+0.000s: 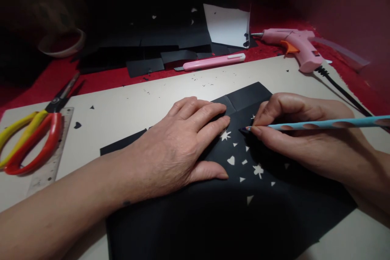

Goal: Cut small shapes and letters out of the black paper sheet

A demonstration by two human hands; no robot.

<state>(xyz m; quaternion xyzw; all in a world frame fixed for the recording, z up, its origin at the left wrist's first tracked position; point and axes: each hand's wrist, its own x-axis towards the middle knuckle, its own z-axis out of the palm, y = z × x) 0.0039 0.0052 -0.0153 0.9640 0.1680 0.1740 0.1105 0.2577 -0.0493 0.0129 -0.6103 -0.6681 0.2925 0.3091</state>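
Note:
A sheet of black card (189,219) lies in front of me, with several small shapes cut through it: stars, triangles and a heart. My left hand (185,142) rests flat on the card, fingers stretched out and thumb apart, just left of the cut-outs. In my right hand (292,126) is a light blue pencil (319,124), pinched close to its dark point. The tip meets or hovers just over the card, right of my left fingertips; contact cannot be told. Part of the card is hidden under my hands.
Scissors (55,138) lie on a clear ruler (48,170) at the left. Behind the card are a pink craft knife (215,62) with its blade out, black card pieces (146,28) and a white piece (227,24). A pink glue gun (292,42) with its cord lies at back right.

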